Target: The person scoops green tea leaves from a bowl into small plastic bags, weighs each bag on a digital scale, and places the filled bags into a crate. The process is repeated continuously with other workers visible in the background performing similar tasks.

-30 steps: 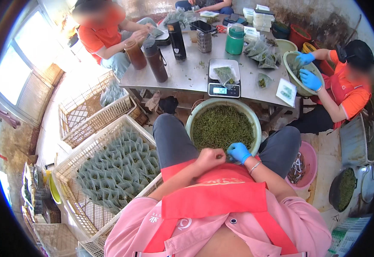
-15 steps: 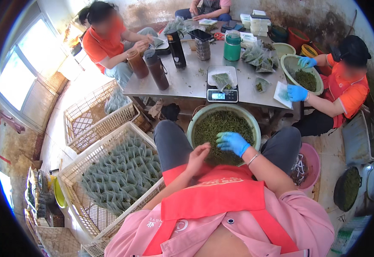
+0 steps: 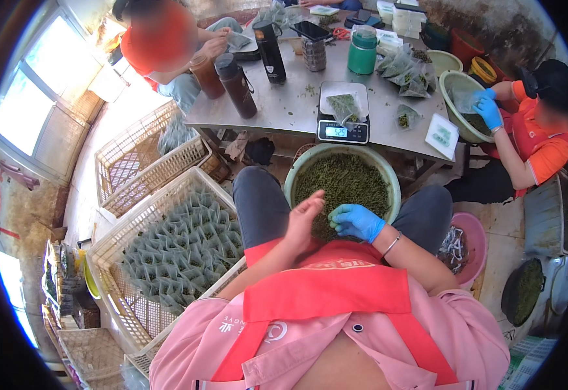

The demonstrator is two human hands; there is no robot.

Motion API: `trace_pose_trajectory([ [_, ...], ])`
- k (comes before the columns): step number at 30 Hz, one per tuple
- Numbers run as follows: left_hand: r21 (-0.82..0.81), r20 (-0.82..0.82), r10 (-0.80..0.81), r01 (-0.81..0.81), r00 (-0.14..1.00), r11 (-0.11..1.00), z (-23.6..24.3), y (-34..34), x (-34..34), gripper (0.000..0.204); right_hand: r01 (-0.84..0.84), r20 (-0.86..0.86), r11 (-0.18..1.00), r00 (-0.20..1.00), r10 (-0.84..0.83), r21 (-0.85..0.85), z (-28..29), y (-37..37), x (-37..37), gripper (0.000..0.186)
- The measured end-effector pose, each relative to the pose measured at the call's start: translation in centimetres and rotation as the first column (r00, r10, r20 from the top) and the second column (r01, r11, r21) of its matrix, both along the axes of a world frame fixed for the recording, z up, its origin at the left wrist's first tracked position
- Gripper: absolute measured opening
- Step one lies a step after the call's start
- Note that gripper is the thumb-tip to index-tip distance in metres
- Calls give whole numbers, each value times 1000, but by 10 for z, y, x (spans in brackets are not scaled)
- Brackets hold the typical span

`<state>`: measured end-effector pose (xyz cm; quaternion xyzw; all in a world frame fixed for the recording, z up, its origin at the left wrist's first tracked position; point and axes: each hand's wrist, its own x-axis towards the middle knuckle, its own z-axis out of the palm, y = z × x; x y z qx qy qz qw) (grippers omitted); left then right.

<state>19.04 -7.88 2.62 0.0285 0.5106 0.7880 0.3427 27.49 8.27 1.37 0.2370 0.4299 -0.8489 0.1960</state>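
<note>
A pale green basin [image 3: 394,188] of small green buds [image 3: 339,175] sits between my knees. My bare left hand [image 3: 305,222] is over its near left side, fingers curled and thumb pressed to them. Close by on the right, my right hand [image 3: 356,222] in a blue glove has its fingertips drawn together over the buds. Whether either hand holds a few buds is too small to tell. Beyond the basin, at the table's front edge, a digital scale [image 3: 342,130] carries a white tray with a clear bag [image 3: 345,108] of green buds.
A steel table [image 3: 284,110] holds bottles, a green jar [image 3: 362,51], filled bags [image 3: 409,75] and a white card [image 3: 442,135]. To my left, a plastic crate [image 3: 215,185] contains many filled bags. A pink basin [image 3: 479,250] is at right. Co-workers sit around the table.
My left hand has risen slightly toward the basin's middle. The right glove's fingers have drawn together. The right-hand co-worker's hand has left the white card for a bag over their basin. The view has shifted.
</note>
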Motion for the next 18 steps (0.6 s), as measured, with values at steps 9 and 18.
trace_pose_trajectory([
  [9,-692,-700,-605,-150,380,706,11,-4,-45,19,451,-212,764,780,-588,-461,27,86,-93,23],
  [18,-266,-953,-184,-371,242,890,213,-1,-97,33,352,-50,931,933,-358,-99,-49,56,-10,31],
])
